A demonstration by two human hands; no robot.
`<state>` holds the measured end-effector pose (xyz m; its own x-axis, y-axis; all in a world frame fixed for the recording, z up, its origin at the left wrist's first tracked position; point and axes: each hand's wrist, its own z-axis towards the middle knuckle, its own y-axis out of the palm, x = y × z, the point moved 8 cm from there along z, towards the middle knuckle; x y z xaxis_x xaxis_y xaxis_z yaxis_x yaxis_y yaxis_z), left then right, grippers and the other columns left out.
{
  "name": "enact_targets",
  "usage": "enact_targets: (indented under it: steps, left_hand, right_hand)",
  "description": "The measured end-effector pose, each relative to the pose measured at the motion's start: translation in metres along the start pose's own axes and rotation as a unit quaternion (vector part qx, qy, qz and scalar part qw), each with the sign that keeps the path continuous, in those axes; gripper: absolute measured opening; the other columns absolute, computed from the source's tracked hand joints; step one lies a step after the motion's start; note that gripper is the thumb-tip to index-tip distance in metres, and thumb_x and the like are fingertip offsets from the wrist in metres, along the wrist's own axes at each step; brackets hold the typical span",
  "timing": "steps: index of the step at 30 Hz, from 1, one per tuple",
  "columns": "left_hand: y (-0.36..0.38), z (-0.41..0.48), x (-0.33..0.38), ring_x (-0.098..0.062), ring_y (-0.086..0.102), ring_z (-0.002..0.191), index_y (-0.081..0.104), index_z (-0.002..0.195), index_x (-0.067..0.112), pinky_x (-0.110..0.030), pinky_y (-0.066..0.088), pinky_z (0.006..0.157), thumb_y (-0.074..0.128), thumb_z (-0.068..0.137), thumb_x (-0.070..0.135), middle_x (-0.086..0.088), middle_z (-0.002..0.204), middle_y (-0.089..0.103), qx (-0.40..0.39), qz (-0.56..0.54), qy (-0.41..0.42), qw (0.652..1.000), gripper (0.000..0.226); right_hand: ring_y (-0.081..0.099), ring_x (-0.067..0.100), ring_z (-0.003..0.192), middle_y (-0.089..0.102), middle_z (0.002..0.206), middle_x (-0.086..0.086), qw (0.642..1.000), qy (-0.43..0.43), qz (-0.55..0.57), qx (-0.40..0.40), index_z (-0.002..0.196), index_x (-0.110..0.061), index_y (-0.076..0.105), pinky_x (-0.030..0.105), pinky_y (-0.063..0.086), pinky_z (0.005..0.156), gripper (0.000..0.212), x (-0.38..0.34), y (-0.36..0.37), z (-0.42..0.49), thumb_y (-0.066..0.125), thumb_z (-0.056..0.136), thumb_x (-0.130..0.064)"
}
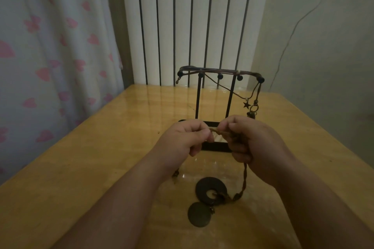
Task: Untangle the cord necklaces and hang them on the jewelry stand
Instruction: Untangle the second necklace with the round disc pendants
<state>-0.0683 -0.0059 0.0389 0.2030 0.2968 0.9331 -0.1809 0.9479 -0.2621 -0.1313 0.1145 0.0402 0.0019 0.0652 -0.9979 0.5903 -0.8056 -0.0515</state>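
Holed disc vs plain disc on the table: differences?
The dark holed disc has a centre opening where the braided brown cord attaches; the plain round disc is solid. The holed disc lies farther back, the plain disc nearer. Both are round, lying flat.

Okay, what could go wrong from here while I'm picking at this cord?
Both the left hand and right hand pinch the cord just in front of the stand; a hard tug may tighten any tangle or knock the stand. Lifting could drag the disc pendants across the table. The star charm hanging nearby might snag.
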Motion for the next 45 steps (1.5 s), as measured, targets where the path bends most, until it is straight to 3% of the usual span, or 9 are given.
enact_targets:
  steps: [5,11,20,29,33,36,38,41,45]
  left_hand:
    - [-0.001,0.001,0.006,-0.01,0.04,0.056,0.06,0.061,0.024,-0.018,0.036,0.052,0.048,0.082,0.028,0.007,0.056,0.043,0.004,-0.044,0.02,0.999,0.024]
    - [-0.006,0.001,0.009,-0.011,0.039,0.054,0.053,0.052,0.025,-0.02,0.036,0.052,0.046,0.082,0.03,0.007,0.054,0.04,0.023,-0.051,0.038,0.998,0.031]
    - [-0.008,0.002,0.009,-0.014,0.041,0.058,0.05,0.051,0.029,-0.022,0.037,0.056,0.044,0.086,0.033,0.01,0.054,0.04,0.036,-0.031,0.053,0.997,0.035]
    - [-0.009,0.001,0.003,-0.012,0.043,0.06,0.051,0.063,0.02,-0.027,0.039,0.063,0.04,0.104,0.027,0.008,0.057,0.044,0.045,-0.007,0.025,0.999,0.043]
    - [-0.012,0.002,0.001,-0.014,0.055,0.067,0.061,0.073,0.024,-0.033,0.048,0.071,0.046,0.1,0.042,0.004,0.066,0.056,0.075,0.034,0.022,0.996,0.036]
    - [-0.018,0.001,0.007,0.001,0.058,0.085,0.062,0.098,0.029,-0.017,0.048,0.075,0.055,0.098,0.028,0.011,0.092,0.062,0.137,0.063,0.043,0.988,0.008]
    - [-0.025,-0.004,0.016,0.004,0.055,0.091,0.06,0.101,0.032,-0.011,0.045,0.074,0.06,0.094,0.018,0.015,0.099,0.059,0.193,0.096,0.083,0.973,0.015]
    - [-0.029,-0.01,0.027,-0.005,0.055,0.079,0.062,0.086,0.026,-0.017,0.048,0.066,0.063,0.088,0.006,0.009,0.085,0.058,0.219,0.133,0.146,0.955,0.021]
    - [-0.017,-0.008,0.025,-0.01,0.055,0.064,0.062,0.077,0.024,-0.023,0.049,0.055,0.062,0.088,0.004,0.004,0.068,0.058,0.153,0.143,0.147,0.967,0.023]
  right_hand:
    - [0.038,0.009,0.05,0.049,0.067,0.003,0.993,-0.095,-0.034,-0.059,0.079,-0.02,0.071,0.021,0.03,0.044,0.015,-0.008,0.007,-0.007,0.059,0.087,-0.017]
    - [0.05,0.003,0.058,0.064,0.083,0.01,0.979,-0.159,-0.131,0.006,0.084,-0.022,0.071,0.016,0.04,0.05,0.008,-0.015,0.001,-0.01,0.066,0.086,-0.017]
    - [0.052,-0.002,0.056,0.065,0.069,-0.008,0.978,-0.162,-0.133,-0.005,0.084,-0.019,0.072,0.015,0.04,0.05,0.011,-0.016,0.004,-0.012,0.063,0.088,-0.015]
    - [0.061,0.012,0.056,0.074,0.079,0.003,0.977,-0.131,-0.162,-0.036,0.093,-0.012,0.069,0.022,0.045,0.048,0.01,-0.014,0.011,-0.015,0.06,0.093,-0.009]
    - [0.06,0.012,0.054,0.072,0.074,0.003,0.982,-0.122,-0.142,-0.02,0.091,-0.01,0.069,0.021,0.044,0.046,0.011,-0.012,0.009,-0.013,0.058,0.093,-0.01]
    - [0.057,0.011,0.053,0.072,0.073,0.003,0.989,-0.105,-0.103,0.004,0.091,-0.009,0.069,0.02,0.043,0.045,0.012,-0.011,0.004,-0.012,0.058,0.093,-0.011]
    - [0.056,0.011,0.052,0.072,0.073,0.003,0.991,-0.098,-0.085,0.026,0.09,-0.008,0.069,0.022,0.042,0.046,0.013,-0.01,0.0,-0.012,0.057,0.093,-0.012]
    - [0.054,0.011,0.051,0.071,0.073,0.003,0.991,-0.094,-0.076,0.05,0.089,-0.008,0.068,0.023,0.041,0.047,0.013,-0.009,-0.003,-0.01,0.057,0.094,-0.013]
    - [0.054,0.011,0.051,0.072,0.075,0.004,0.99,-0.102,-0.085,0.055,0.091,-0.009,0.07,0.022,0.041,0.045,0.014,-0.009,-0.003,-0.01,0.057,0.095,-0.014]
